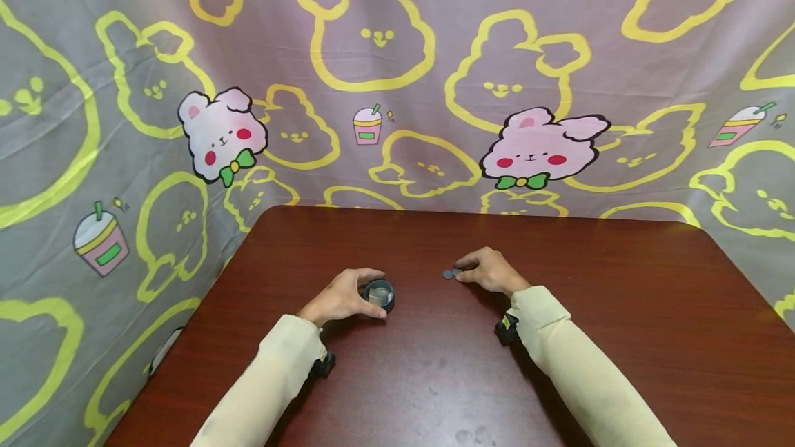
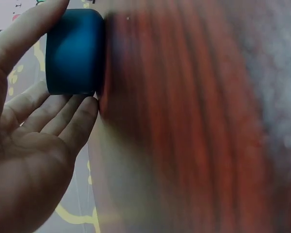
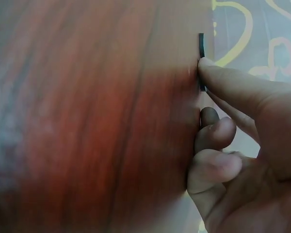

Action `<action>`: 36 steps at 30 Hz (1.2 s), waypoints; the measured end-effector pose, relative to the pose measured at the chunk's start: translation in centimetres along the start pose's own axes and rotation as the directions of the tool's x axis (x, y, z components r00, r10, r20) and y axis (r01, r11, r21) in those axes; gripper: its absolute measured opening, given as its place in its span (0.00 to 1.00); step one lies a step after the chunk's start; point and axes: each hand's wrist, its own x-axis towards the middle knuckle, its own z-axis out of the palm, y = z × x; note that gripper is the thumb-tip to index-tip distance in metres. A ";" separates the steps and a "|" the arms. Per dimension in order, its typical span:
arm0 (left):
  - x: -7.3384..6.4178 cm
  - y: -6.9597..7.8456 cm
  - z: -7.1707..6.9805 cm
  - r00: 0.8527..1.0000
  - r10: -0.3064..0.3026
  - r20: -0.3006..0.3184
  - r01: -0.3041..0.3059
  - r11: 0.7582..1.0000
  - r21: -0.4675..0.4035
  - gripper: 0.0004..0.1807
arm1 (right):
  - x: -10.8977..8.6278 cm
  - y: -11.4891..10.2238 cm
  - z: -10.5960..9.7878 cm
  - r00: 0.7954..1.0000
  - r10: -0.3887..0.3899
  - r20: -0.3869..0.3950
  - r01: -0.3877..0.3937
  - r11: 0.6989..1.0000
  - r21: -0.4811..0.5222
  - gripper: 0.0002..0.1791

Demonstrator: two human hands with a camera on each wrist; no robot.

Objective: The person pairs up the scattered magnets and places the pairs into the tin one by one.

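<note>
Discs (image 1: 448, 274), two small dark grey ones, are lying side by side on the brown bench (image 1: 422, 378), to the right of the tub. With my right hand (image 1: 491, 272) I am pinching the right-hand disc (image 1: 457, 272) between thumb and finger; my remaining fingers are curling in close to the bench surface. I cannot tell whether the two discs are overlapping. With my left hand (image 1: 344, 297) I am gripping a round, dark blue tub (image 2: 72, 53), thumb on one side and fingers on the other. Its mouth is facing up; something pale is showing inside, identity unclear. I am holding the hands well apart. My cream sleeves (image 1: 261, 378) are covering both forearms, and a small black device (image 1: 324, 364) is sitting at each wrist. Patterned cloth (image 1: 410, 109) is hanging behind the bench, showing cartoon rabbits and drinks.
</note>
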 end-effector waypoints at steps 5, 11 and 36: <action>-0.2 -0.2 0.2 1.000 -0.003 0.000 0.003 1.000 0.004 0.43 | 0.1 -0.2 0.2 1.000 0.019 -0.001 -0.019 1.000 0.025 0.12; -0.3 -0.2 0.3 1.000 0.013 0.010 -0.013 1.000 -0.003 0.42 | 0.0 -0.1 0.1 1.000 0.032 -0.001 -0.032 0.998 0.056 0.09; -0.5 -0.5 0.3 1.000 0.027 0.016 -0.025 0.995 -0.098 0.42 | -0.2 -0.4 -0.6 0.983 0.132 0.128 -0.178 0.859 0.481 0.12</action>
